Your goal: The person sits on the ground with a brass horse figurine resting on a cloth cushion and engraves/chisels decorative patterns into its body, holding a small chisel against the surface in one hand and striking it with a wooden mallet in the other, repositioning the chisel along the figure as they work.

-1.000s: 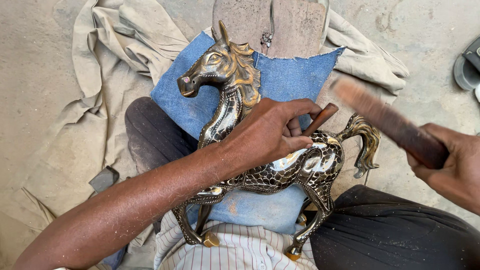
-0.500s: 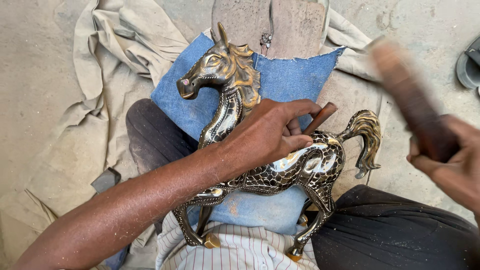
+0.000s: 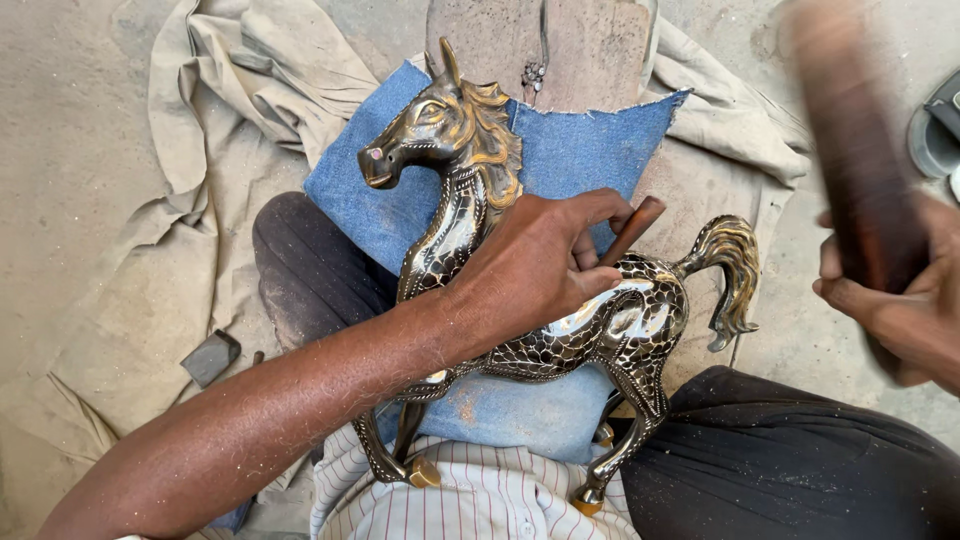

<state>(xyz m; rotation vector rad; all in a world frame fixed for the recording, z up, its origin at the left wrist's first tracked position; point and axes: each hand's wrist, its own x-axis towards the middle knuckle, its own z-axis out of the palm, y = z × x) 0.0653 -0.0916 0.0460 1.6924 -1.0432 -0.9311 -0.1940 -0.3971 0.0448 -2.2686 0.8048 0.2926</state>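
Counts, head view:

- Hands: two. One left hand (image 3: pixel 535 268), one right hand (image 3: pixel 900 310).
- Brass horse figures (image 3: pixel 610 325): one, lying on its side. Four legs counted, one tail, one maned head.
- Punch-like rods (image 3: pixel 632 228): one, brown.
- Blurred wooden mallets (image 3: pixel 855 160): one.
- Blue denim pieces (image 3: pixel 590 140): one.
- Beige cloths (image 3: pixel 200 150): one large crumpled sheet; could not tell whether the folds at right belonged to a second.
- Wooden blocks (image 3: pixel 590 45): one.
- Small dark stone-like lumps (image 3: pixel 210 357): one.
- Sandals (image 3: pixel 935 125): one showed at the frame edge.
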